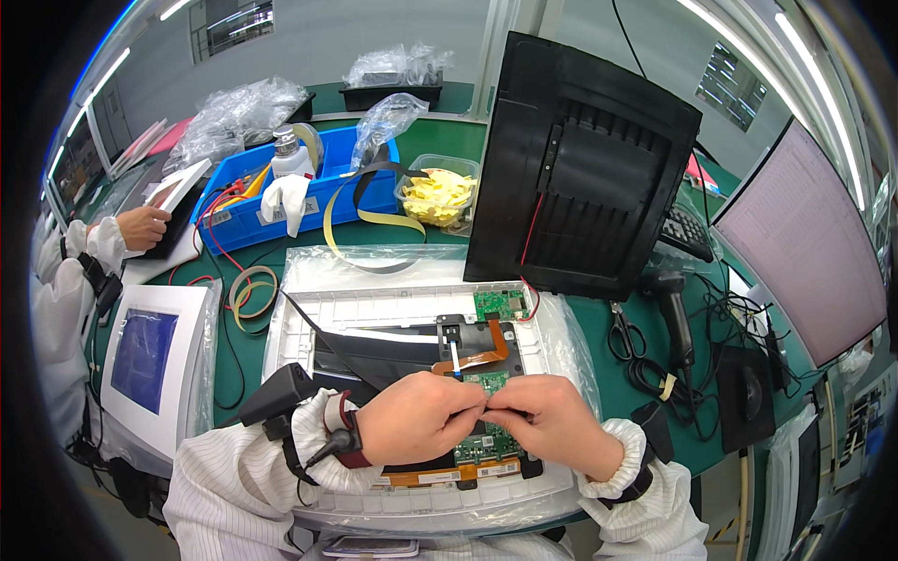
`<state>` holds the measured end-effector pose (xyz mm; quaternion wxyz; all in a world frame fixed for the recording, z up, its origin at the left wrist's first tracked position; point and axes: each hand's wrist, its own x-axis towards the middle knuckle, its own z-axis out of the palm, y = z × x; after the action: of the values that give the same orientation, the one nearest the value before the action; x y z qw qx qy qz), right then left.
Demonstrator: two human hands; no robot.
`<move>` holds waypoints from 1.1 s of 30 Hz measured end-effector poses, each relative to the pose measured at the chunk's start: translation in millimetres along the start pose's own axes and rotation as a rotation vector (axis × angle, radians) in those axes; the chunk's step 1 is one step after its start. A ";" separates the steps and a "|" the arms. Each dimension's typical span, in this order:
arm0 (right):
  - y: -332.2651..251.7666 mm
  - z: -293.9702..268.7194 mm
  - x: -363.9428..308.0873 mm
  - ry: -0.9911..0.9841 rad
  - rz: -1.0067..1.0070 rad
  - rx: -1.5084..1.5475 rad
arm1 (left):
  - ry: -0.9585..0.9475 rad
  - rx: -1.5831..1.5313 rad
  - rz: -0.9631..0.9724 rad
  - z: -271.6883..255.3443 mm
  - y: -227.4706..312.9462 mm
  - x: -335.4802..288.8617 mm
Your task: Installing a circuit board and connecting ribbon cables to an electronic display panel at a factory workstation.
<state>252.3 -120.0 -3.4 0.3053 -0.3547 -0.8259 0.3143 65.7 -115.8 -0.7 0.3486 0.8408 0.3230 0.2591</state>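
Note:
My left hand (416,418) and my right hand (554,423) meet with pinched fingertips over a green circuit board (488,447). Whatever lies between the fingers is hidden or too small to name. The board sits in an opened white device housing (348,309) with dark inner panels. An orange flat cable (497,348) bends down toward the board from a smaller green board (501,305) at the housing's far edge. Beside it runs a short white-and-blue ribbon cable (456,356). A red wire links the small board to a black back cover (585,159) standing upright behind it.
Left of the housing lies a white panel with a blue screen (145,360). A blue bin (245,229) and a tub of yellow pieces (438,194) stand farther back. Scissors (625,332), a scanner (672,318), cables and a monitor (804,243) occupy the right. Another person's hand (142,228) is far left.

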 end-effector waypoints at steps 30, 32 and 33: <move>-5.2 -11.0 -7.6 -0.104 0.405 0.890 | 0.016 -0.320 -0.058 -14.6 -0.7 -2.2; -6.0 -10.5 -7.9 -0.125 0.425 0.899 | -0.016 -0.414 -0.105 -11.9 -2.8 -3.4; -6.0 -10.0 -7.8 -0.127 0.426 0.903 | -0.025 -0.430 -0.101 -11.7 -3.9 -3.6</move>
<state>261.6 -126.3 5.0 0.3064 -0.3279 -0.5340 0.7166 54.2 -111.3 2.9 0.5364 0.7330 0.2977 0.2940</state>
